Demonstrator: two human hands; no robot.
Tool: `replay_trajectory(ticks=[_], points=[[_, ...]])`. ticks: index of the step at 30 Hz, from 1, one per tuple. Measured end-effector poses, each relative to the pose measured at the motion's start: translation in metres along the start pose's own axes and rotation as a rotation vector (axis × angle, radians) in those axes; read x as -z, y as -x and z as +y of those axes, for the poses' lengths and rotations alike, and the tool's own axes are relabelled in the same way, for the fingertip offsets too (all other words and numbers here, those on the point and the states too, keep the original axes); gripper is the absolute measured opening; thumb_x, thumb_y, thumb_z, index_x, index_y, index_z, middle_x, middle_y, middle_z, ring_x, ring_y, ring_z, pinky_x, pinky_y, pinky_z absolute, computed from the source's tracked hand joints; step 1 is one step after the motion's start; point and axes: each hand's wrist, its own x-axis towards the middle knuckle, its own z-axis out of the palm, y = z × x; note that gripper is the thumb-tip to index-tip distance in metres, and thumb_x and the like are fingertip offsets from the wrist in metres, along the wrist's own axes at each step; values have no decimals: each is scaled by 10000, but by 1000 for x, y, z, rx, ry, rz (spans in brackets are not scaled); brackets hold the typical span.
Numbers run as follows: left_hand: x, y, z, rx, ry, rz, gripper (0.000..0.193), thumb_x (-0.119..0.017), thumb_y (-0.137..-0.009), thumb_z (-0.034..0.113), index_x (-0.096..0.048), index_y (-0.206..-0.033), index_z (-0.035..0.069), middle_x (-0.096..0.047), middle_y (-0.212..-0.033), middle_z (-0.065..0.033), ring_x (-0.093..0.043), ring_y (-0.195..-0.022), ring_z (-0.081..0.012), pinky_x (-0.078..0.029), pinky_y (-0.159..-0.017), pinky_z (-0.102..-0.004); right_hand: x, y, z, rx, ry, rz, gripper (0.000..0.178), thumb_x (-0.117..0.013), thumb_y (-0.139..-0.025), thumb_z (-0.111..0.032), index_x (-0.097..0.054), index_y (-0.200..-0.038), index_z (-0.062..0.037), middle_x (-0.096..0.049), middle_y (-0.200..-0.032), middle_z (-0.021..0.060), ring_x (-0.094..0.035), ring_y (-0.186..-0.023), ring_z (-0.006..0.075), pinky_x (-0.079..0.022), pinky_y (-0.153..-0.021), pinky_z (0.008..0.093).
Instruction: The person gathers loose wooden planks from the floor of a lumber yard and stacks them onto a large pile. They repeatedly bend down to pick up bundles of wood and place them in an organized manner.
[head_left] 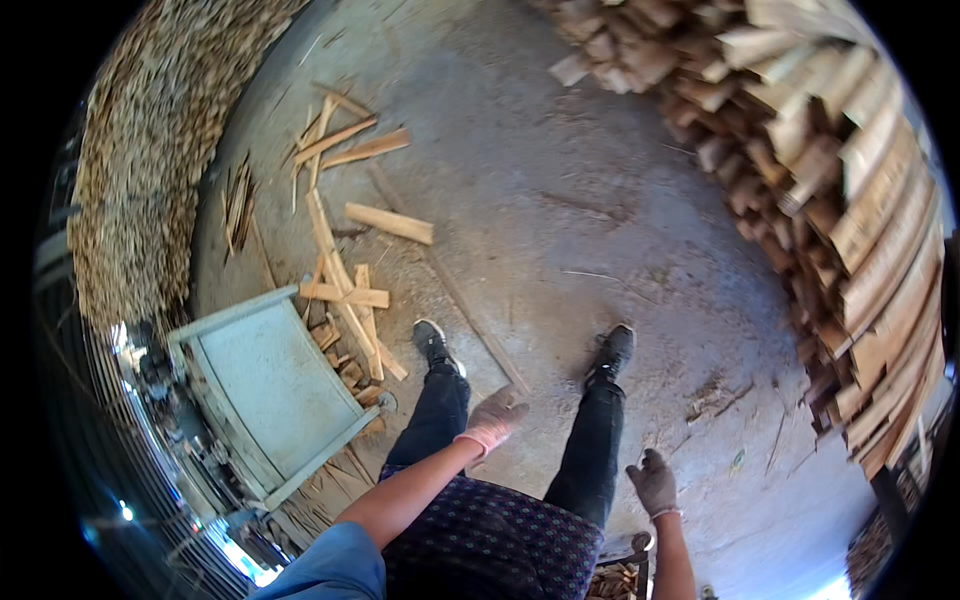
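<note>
My left hand [493, 421], in a pale work glove with a pink cuff, hangs in front of my apron [490, 535]. Its fingers look loosely apart, with nothing seen in them. A long thin wooden strip [455, 285] runs across the floor, and its near end shows just beyond those fingertips; whether they touch it, I cannot tell. Off to the right, my right hand [655, 484] wears a darker, soiled glove. Its thumb stands away from the slightly bent fingers, and it appears to hold nothing.
Several cut wood pieces [390, 222] lie crossed on the concrete floor [520, 180], ahead and left. A pale green metal machine table [275, 375] stands at my left, beside small offcuts [350, 375]. Tall wood stacks rise at far left [150, 150] and right [880, 230].
</note>
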Motion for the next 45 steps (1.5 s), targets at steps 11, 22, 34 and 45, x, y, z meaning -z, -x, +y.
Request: replay_trajectory(ticks=[11, 22, 34, 45], points=[[145, -107, -205, 338, 700, 346, 369, -666, -914, 401, -633, -1092, 80, -641, -985, -80, -612, -881, -215, -493, -761, -345, -37, -149, -250, 350, 615, 50, 639, -760, -834, -354, -546, -1352, -48, -711, -1116, 219, -682, -1043, 402, -550, -881, 486], [317, -294, -397, 388, 415, 714, 878, -789, -854, 408, -398, -1516, -15, -514, -1476, -250, -536, -1329, -355, -408, -1129, -408, -341, -366, -525, 1078, 829, 318, 800, -805, -799, -373, -420, -1430, -66, -568, -1325, 220, -589, -1209, 407, -509, -972, 522], [389, -359, -401, 451, 370, 646, 827, -782, -848, 298, -367, -1459, -74, -551, -1348, -290, -598, -1220, -376, -511, -1039, -425, -418, -403, -559, 828, 864, 106, 761, -780, -793, -259, -416, -1437, -80, -679, -1062, 206, -708, -864, 387, -602, -740, 480], [170, -212, -196, -8, 1415, -17, 513, -778, -863, 306, -541, -1193, -9, -619, -957, -60, -593, -858, -117, -522, -719, -257, -333, -284, -439, 741, 672, -139, 712, -800, -758, -266, -503, -1379, -85, -644, -1192, 228, -688, -997, 414, -577, -861, 459]])
